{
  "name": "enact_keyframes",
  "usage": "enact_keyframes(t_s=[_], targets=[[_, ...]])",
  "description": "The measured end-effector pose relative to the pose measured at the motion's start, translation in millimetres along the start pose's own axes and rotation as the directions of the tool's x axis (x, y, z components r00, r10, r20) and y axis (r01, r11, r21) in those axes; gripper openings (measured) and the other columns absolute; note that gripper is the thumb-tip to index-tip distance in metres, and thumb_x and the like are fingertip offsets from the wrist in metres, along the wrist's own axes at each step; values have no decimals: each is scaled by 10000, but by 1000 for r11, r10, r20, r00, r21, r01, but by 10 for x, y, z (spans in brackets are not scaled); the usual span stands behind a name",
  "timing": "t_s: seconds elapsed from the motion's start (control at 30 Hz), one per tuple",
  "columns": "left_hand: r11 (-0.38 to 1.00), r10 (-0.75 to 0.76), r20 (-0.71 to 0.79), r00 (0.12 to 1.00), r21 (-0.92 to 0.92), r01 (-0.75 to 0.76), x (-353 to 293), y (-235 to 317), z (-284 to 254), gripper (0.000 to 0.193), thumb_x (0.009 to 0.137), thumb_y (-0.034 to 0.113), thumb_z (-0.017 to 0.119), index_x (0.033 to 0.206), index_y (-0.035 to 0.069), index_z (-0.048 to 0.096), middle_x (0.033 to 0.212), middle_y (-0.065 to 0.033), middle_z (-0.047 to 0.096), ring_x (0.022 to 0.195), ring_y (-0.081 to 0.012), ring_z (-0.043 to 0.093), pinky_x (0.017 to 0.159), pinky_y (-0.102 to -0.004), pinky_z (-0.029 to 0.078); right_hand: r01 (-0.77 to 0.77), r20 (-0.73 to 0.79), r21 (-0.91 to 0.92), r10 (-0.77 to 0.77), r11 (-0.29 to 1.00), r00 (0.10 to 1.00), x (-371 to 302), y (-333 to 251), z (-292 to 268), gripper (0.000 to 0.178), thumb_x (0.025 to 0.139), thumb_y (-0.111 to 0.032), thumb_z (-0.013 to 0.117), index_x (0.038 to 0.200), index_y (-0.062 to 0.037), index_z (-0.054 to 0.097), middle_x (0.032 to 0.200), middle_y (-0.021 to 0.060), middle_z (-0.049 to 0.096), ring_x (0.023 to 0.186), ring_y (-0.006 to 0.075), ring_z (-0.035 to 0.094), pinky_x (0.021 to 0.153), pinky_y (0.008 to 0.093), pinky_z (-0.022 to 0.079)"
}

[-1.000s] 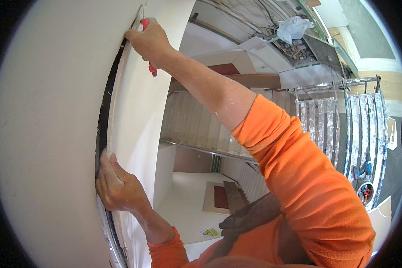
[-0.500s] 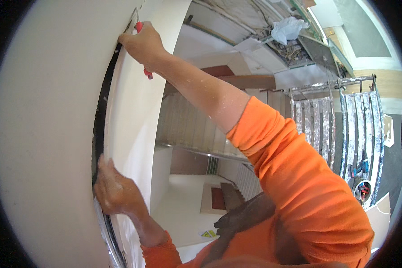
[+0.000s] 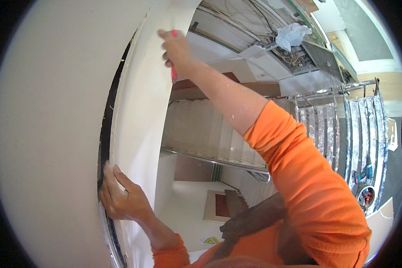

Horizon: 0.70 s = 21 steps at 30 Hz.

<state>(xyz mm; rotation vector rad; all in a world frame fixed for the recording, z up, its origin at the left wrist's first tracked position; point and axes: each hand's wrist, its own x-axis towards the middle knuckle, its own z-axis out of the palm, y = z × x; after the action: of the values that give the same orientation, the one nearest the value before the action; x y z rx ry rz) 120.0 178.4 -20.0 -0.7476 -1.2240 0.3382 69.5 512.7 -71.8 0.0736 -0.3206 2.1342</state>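
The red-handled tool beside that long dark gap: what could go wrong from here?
The left hand has its fingers at the edge of the dark gap, so they might get scraped or pinched. The right hand holds the red-handled tool near the pale panel's outer edge; if it slipped, it could fall past it. The drill lying loose on the slatted platform could perhaps be knocked off.

Bright, soft light, strongest upper right; staircase (image 3: pixel 196 127) duller. Motion blur on right grip (image 3: pixel 177 51) and red tool (image 3: pixel 173 73) — left grip (image 3: pixel 125 200) sharper. White panel (image 3: pixel 140 98) bows — fisheye, black corners.
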Motion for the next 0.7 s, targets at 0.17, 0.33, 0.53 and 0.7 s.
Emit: enact_keyframes(t_s=[0.17,0.33,0.53,0.7], targets=[[995,-100,-3,995,3,100,7,128,19,172,973,205,717,1036,70,803,943,-80,795,811,-263,735,750,-370,563,147,49,175,-158,973,986,590,-185,-5,446,952,-374,704,1204,-64,506,942,68,470,591,129,395,469,295,333],[994,-109,-13,994,30,109,-41,147,40,189,984,219,705,1029,64,805,941,-76,798,819,-238,744,753,-359,565,4,141,230,-38,973,989,866,-229,205,473,945,-390,683,1186,-46,463,967,98,475,603,156,393,501,330,339],[992,-108,-22,994,71,109,-65,115,19,207,995,247,691,1023,79,809,934,-62,801,818,-207,752,775,-345,574,-25,178,227,-16,974,984,855,-240,348,302,929,-281,629,1040,-48,473,890,100,518,610,170,414,511,352,334],[991,-118,-32,993,65,119,-115,73,33,217,997,262,688,1011,84,811,905,-64,795,807,-222,741,773,-354,564,23,159,221,-59,975,986,1067,-386,371,219,911,-220,606,901,-37,485,769,80,528,567,163,403,491,336,315]])
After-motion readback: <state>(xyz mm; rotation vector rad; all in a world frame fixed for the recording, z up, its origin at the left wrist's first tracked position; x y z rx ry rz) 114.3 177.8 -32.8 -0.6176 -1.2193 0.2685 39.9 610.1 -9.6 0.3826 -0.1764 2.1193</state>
